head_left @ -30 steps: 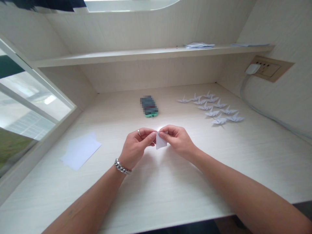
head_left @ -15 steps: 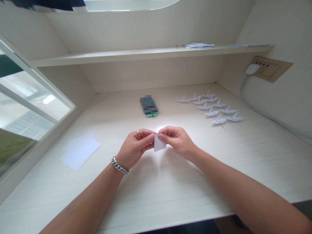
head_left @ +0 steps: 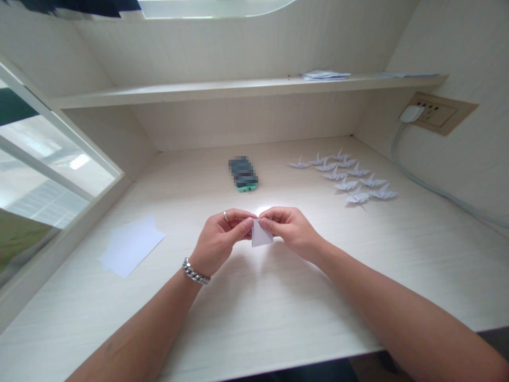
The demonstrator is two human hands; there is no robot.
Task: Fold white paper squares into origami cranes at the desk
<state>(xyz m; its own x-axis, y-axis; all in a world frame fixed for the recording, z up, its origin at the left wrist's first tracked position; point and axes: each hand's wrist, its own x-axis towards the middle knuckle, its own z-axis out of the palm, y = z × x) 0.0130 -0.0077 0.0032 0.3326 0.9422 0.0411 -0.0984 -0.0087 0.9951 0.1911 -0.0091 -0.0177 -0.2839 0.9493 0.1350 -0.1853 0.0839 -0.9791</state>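
A small folded piece of white paper [head_left: 261,237] is held between my two hands over the middle of the desk. My left hand [head_left: 222,233], with a ring on a finger and a chain bracelet at the wrist, pinches its upper left edge. Thumb and fingers of my right hand [head_left: 292,231] are closed on its upper right part. The thumbs cover the top of the paper, so its folds there are hidden. Several folded paper cranes [head_left: 345,183] stand in a group beyond my right hand.
White paper sheets [head_left: 133,244] lie on the desk at the left. A blurred-out phone-like object with a green edge [head_left: 246,188] lies beyond my hands. More paper [head_left: 325,75] rests on the shelf [head_left: 199,91]. At right, a white cable [head_left: 433,187] hangs from a wall socket [head_left: 443,114].
The folded paper has turned slightly, and its lower edge looks a little wider now. My fingers have shifted slightly, both hands still gripping it.
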